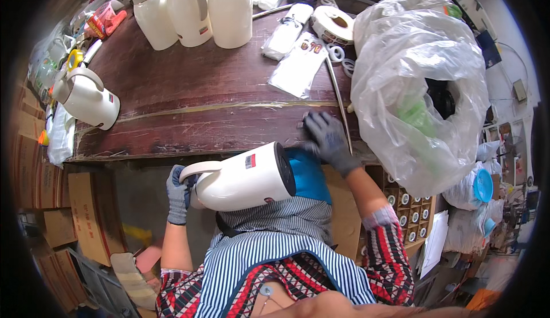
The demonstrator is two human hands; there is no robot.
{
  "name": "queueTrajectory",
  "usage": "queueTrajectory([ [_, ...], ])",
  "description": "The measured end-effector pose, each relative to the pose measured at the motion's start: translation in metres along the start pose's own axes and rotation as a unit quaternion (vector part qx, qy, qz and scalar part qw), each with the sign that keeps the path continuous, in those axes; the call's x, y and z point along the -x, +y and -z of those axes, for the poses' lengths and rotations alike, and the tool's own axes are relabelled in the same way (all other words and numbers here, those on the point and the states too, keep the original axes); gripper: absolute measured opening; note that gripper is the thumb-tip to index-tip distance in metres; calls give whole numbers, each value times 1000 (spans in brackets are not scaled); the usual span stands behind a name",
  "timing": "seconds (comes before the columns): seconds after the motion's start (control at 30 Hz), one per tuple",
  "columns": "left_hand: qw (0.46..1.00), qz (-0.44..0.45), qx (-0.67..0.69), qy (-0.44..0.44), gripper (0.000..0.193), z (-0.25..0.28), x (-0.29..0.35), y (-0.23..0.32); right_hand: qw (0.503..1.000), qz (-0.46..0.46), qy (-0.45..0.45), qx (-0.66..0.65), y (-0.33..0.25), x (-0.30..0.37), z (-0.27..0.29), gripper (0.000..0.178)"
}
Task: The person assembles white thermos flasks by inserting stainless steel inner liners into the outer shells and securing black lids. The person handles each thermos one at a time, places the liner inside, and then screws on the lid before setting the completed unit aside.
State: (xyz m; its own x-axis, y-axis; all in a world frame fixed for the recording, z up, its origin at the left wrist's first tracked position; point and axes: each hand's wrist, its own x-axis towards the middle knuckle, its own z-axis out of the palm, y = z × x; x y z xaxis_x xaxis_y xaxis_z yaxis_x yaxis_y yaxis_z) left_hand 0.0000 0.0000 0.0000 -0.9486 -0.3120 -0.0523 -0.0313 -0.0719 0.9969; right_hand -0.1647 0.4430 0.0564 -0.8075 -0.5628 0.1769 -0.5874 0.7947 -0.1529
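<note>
A cream-white thermos jug (246,182) lies tilted on its side over my lap, its dark base facing right. My left hand (179,195), in a grey and dark glove, is closed on the jug at its spout end, beside the handle; some fingers are hidden behind it. At the table's front edge, my right hand (330,141) rests gloved, with its fingers stretched out and apart. A tiny object by its fingertips is too small to make out. The nearest long thing to that hand is a thin metal strip (337,92) on the table.
Several white jugs (230,14) stand at the back of the dark wooden table (183,89), and another jug (91,100) at its left. Clear bags (298,69) and a label roll (333,25) lie right of centre. A large plastic bag (401,77) bulges at the right, above a divided crate (409,215).
</note>
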Motion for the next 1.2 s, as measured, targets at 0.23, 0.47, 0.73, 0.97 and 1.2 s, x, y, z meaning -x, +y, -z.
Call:
queueTrajectory([
  [0.23, 999, 31, 9, -7, 17, 8, -23, -20, 958, -83, 126, -242, -31, 39, -7, 38],
  [0.47, 1000, -5, -21, 7, 24, -1, -23, -19, 787, -239, -103, -559, -83, 26, 35, 23],
  [0.73, 997, 68, 16, -16, 13, -2, -38, -11, 973, 152, 31, -173, -65, 1, 29, 29],
  [0.97, 939, 232, -32, -253, 62, -9, -52, 46, 933, 323, -43, -150, -81, 21, 75, 31],
  [1.2, 749, 442, 201, -450, 38, -56, -33, 39, 802, 588, 102, -13, -101, -6, 104, 31],
])
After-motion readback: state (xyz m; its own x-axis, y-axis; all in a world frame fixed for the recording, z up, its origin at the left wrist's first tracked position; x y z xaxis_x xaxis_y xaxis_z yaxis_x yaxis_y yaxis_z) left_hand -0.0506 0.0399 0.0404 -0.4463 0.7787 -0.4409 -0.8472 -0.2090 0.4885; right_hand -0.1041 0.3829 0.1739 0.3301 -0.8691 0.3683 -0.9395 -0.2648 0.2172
